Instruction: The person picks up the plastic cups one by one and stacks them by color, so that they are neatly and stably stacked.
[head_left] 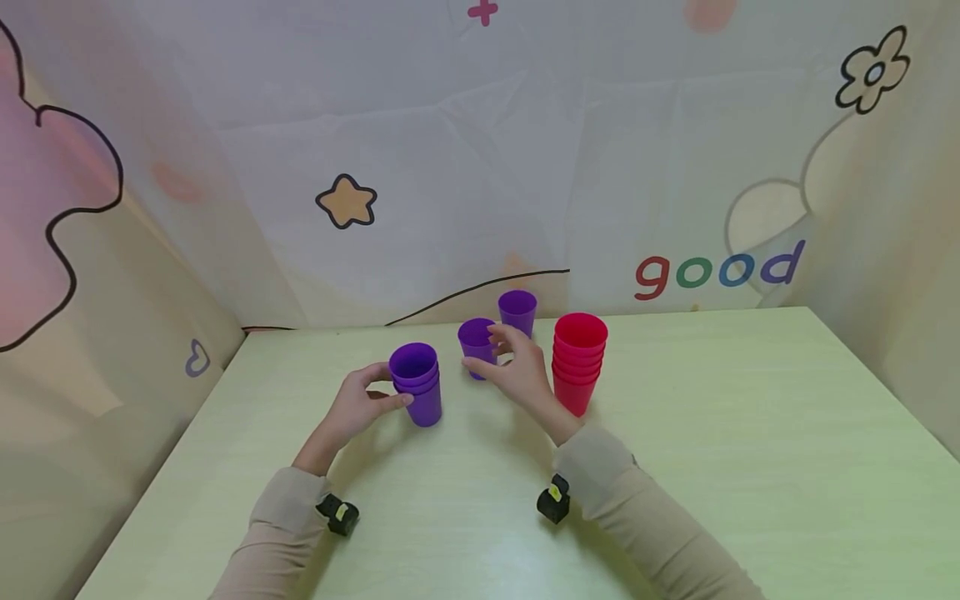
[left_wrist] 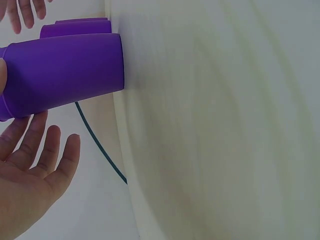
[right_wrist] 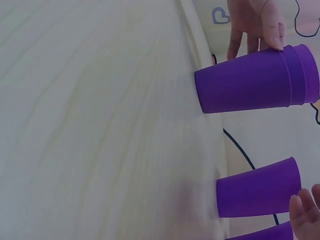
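My left hand (head_left: 357, 408) holds a nested stack of purple cups (head_left: 425, 405) by its left side, thumb in front and fingers behind. The stack stands upright on the table. My right hand (head_left: 522, 372) is at a single purple cup (head_left: 474, 340), thumb and fingers spread near its rim. In the right wrist view, the fingertips (right_wrist: 299, 207) are close beside this cup's rim (right_wrist: 295, 172); whether they touch it I cannot tell. Another purple cup (head_left: 517, 310) stands behind it. In the left wrist view, the left fingers (left_wrist: 35, 130) lie against the stack (left_wrist: 70, 67).
A tall stack of nested red cups (head_left: 576, 371) stands just right of my right hand. The pale wooden table (head_left: 750, 433) runs back to a printed cloth backdrop (head_left: 465, 183). Dark devices (head_left: 553, 500) are strapped at both wrists.
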